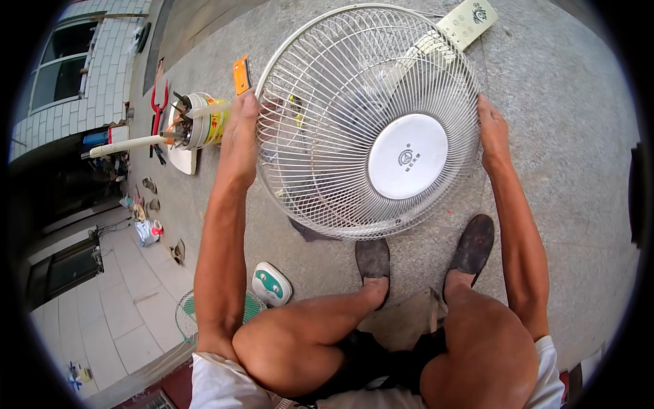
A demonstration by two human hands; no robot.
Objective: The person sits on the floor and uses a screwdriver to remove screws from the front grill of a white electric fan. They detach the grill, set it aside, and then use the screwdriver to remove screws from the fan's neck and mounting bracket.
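Observation:
A round white wire fan guard (310,180) with a white centre disc (409,177) fills the upper middle of the head view. My left hand (240,136) is closed on its left rim, and my right hand (493,131) grips the right rim. Behind the guard's upper right is a cream fan part (469,24) with a row of small buttons, partly hidden by the wires. An orange flat object (241,73) lies just above my left hand; what it is I cannot tell. My dark slip-on shoes (473,249) are below the guard on the grey ground.
A bucket of tools (208,123), a white pipe (122,146) and red-handled cutters (159,102) are at the left. A white and teal object (272,283) and a green wire guard (187,313) sit lower left. Footwear (174,252) lies along the tiled building (116,61).

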